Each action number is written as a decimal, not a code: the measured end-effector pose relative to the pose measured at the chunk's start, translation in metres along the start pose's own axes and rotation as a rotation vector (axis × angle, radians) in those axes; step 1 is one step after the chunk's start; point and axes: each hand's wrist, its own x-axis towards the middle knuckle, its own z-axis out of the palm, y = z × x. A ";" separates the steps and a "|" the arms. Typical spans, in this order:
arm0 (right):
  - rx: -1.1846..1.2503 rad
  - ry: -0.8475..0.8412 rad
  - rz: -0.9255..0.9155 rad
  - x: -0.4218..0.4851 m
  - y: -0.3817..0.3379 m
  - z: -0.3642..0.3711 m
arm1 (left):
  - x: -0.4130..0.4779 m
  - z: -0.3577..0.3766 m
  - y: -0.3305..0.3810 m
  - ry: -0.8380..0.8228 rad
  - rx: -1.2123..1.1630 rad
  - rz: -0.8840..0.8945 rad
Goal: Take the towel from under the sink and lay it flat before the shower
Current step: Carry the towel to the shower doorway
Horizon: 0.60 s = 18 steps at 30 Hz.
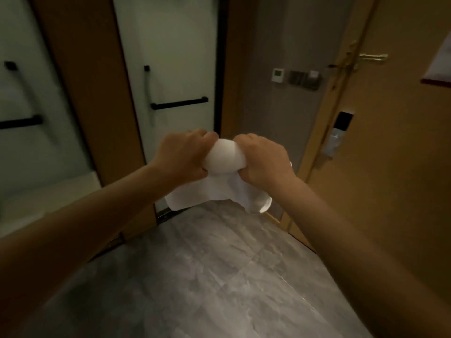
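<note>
The white cloth towel [220, 162] is plain, without pattern. Below it, the grey stone floor [207, 276] shows paler marbled veins. Behind it, the frosted pale-green glass door [170, 45] carries a matte black bar handle [179, 103], beside a tan wooden frame [83, 93].

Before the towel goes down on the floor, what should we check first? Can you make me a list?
1. Both hands hold the towel: ok. The left hand and right hand each grip it.
2. Towel spread out flat: not ok. It is bunched between the hands, with its lower part hanging loose.
3. Towel kept off the floor: ok. It hangs above it.
4. Landing spot in view: ok. Grey floor shows in front of the frosted glass door.
5. Floor is dry: cannot tell.
6. That door is the shower: cannot tell. The glass is frosted.
</note>
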 end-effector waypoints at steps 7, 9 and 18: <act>0.121 -0.038 -0.156 0.053 -0.042 0.052 | -0.021 0.029 -0.058 -0.050 0.078 -0.177; 0.155 -0.045 -0.199 0.069 -0.058 0.066 | -0.027 0.036 -0.079 -0.069 0.085 -0.218; 0.215 -0.037 -0.348 0.155 -0.133 0.119 | -0.044 0.059 -0.180 -0.094 0.116 -0.363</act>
